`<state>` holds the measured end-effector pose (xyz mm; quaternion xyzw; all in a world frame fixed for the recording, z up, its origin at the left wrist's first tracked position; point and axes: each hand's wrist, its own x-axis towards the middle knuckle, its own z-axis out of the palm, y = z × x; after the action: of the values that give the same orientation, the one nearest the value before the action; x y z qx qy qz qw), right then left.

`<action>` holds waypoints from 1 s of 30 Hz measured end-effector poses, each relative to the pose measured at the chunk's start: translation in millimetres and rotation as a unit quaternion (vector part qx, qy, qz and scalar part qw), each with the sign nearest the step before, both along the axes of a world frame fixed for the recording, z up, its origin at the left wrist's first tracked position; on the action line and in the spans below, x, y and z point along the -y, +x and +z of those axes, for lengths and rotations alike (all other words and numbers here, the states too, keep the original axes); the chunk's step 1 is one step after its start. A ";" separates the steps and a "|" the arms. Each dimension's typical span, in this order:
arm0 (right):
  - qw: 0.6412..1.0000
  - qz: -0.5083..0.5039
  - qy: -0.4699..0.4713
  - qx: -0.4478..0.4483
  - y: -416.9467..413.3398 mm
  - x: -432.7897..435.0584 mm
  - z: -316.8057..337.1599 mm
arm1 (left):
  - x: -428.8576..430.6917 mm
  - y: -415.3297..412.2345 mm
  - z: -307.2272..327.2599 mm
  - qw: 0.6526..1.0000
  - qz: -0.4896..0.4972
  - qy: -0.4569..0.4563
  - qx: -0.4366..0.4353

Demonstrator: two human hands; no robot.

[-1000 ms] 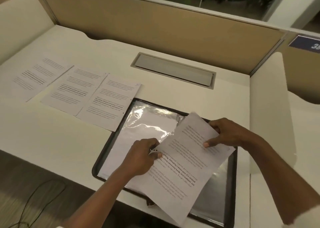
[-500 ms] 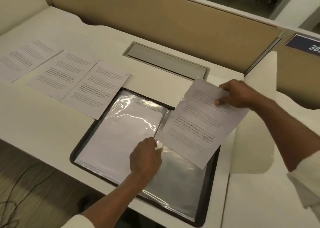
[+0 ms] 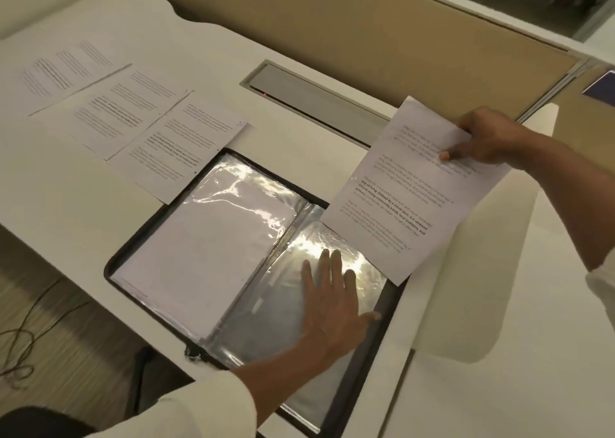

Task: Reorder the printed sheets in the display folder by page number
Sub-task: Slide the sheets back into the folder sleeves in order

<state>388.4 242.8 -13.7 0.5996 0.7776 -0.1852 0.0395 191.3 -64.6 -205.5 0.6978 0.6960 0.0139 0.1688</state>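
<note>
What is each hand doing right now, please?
Left hand: open, pressed flat on the folder.
Right hand: pinching a printed sheet.

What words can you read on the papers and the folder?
The held sheet, bold lines: "way of living. Defined by a slower pace, it is centered"; rest too blurred.
The three loose sheets: too blurred to read.
The display folder: no text shows.
The blue sign: cut off, unreadable.
</note>
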 end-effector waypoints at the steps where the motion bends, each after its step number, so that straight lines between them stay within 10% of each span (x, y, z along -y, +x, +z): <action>1: 1.000 0.006 0.001 -0.002 2.3 -4.5 -0.2 | -4.0 5.9 -1.1 1.000 0.006 -0.004 -0.006; 11: 0.999 0.008 -0.009 -0.044 22.8 -40.8 14.5 | -11.9 26.2 8.1 0.998 0.016 -0.035 -0.044; 19: 0.995 -0.006 -0.070 -0.072 29.2 -54.1 18.4 | -9.9 30.3 16.4 0.978 0.137 0.116 0.106; 30: 0.993 0.023 -0.109 -0.042 4.3 -67.7 -5.0 | -9.4 -4.2 20.7 0.909 0.299 0.103 0.271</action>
<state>392.7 310.5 -18.7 0.5656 0.7671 -0.2930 0.0765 187.1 -55.2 -184.8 0.4395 0.7944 0.3243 0.2658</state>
